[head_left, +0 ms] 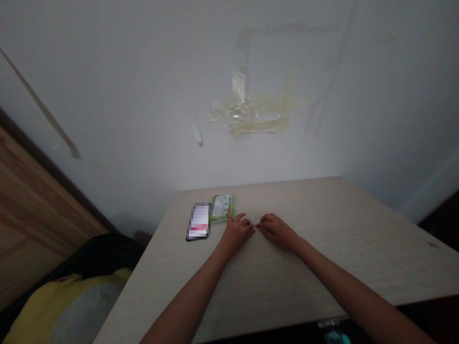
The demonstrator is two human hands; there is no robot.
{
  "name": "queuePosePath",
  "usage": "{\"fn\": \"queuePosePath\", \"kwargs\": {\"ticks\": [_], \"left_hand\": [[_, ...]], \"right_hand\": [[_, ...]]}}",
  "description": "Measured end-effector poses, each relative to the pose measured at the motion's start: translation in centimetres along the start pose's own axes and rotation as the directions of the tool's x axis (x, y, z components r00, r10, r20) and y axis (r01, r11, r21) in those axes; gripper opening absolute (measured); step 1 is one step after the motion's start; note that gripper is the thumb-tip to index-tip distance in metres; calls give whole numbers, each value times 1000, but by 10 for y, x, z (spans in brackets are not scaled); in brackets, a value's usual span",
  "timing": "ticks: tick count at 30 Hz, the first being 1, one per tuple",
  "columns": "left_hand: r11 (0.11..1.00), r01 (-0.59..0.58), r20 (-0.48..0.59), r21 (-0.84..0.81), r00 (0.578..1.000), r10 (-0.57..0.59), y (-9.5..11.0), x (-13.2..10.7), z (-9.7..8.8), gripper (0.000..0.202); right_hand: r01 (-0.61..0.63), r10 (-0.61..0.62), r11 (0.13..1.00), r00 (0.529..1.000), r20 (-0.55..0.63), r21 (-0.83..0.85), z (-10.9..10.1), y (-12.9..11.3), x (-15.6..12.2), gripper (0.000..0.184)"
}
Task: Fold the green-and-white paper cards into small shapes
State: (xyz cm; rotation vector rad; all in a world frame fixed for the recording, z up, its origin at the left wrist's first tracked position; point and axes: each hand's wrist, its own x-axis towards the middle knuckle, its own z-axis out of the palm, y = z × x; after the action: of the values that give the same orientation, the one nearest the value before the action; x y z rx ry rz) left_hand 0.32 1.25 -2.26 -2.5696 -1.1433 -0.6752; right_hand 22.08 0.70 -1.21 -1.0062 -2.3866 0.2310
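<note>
Both hands work close together on the tabletop (322,267), the left hand (237,232) and the right hand (277,230) meeting at a small pale piece (255,221). The piece lies between the two sets of fingertips, at or just above the surface, right of the green packet (223,208). Fingers on both sides are drawn in toward it; whether either hand truly pinches it, or merely touches it, cannot be told at this size. One left finger extends over the packet's lower right corner; contact there is unconfirmed. Principal risk, in this inspector's judgement: the piece slipping or springing away, caused by its smallness and the little purchase it appears to offer. Uneven pulling between the hands could also bend or tear it, should it prove thin. Secondary risk: the extended left finger dragging the packet askew, which could nudge the phone (198,221) lying just beside it. Dim light is a contributing factor, as a dropped fragment would be hard to pick out against the pale top.
</note>
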Motion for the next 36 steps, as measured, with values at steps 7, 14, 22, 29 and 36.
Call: {"fn": "queuePosePath", "kwargs": {"ticks": [7, 14, 22, 29, 36], "left_hand": [[1000, -4, 0, 17, 1000, 4, 2, 2, 0, 14], [999, -33, 20, 30, 999, 33, 1, 5, -3, 13], [1000, -23, 50, 22, 999, 22, 0, 8, -9, 10], [1000, -21, 88, 15, 996, 20, 1, 9, -14, 11], [999, -41, 71, 21, 997, 39, 2, 7, -12, 14]], "right_hand": [[-59, 61, 998, 993, 99, -24, -6, 3, 8, 24], [-55, 70, 996, 972, 225, -71, -10, 11, 24, 23], [-78, 96, 992, 976, 196, -96, -9, 8, 29, 19], [-78, 88, 995, 983, 159, -69, -8, 6, 25, 19], [-83, 86, 996, 988, 128, -30, -7, 5, 21, 19]]}}
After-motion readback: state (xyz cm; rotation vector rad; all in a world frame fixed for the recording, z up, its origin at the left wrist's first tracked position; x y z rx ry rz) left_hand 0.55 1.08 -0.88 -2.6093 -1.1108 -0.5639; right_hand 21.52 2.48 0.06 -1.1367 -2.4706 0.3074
